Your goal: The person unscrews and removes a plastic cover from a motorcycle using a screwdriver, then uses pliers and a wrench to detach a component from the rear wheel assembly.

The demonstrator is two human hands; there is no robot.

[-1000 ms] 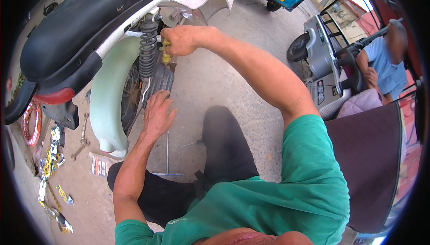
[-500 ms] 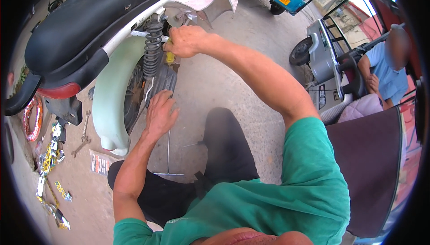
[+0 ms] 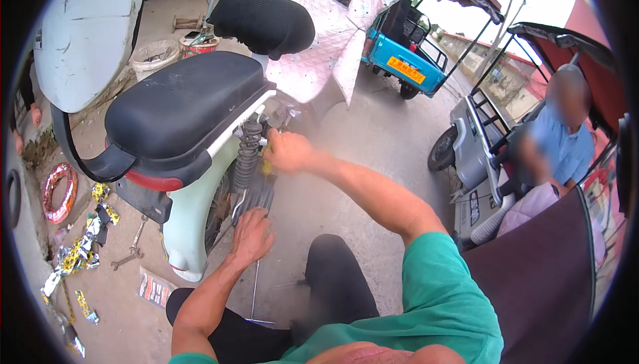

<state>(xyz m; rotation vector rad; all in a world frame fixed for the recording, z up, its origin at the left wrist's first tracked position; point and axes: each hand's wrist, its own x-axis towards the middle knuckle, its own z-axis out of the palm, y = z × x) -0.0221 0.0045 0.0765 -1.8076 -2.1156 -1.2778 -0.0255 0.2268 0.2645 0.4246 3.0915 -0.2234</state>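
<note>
My right hand (image 3: 289,152) is closed around a yellow-handled tool beside the upper part of the coil-spring shock absorber (image 3: 248,154). Only a bit of yellow shows below the fist, so the tool's kind is hidden. Lower down, my left hand (image 3: 253,236) rests near the shock's bottom end, fingers apart and their tips partly hidden against the dark parts by the rear wheel. The scooter has a black seat (image 3: 183,101), a pale green rear fender (image 3: 186,231) and a red tail light (image 3: 153,181).
A T-handle wrench (image 3: 255,291) lies by my knee. Left of the fender are spanners (image 3: 138,239), a printed plastic packet (image 3: 155,289), crumpled foil wrapping (image 3: 78,254) and a wrapped ring (image 3: 60,193). A blue three-wheeler (image 3: 399,51) stands behind; a seated person (image 3: 566,131) is at right.
The view has tilted up, so the scooter and both hands appear lower and more of the background shows. My hands keep their places beside the shock absorber.
</note>
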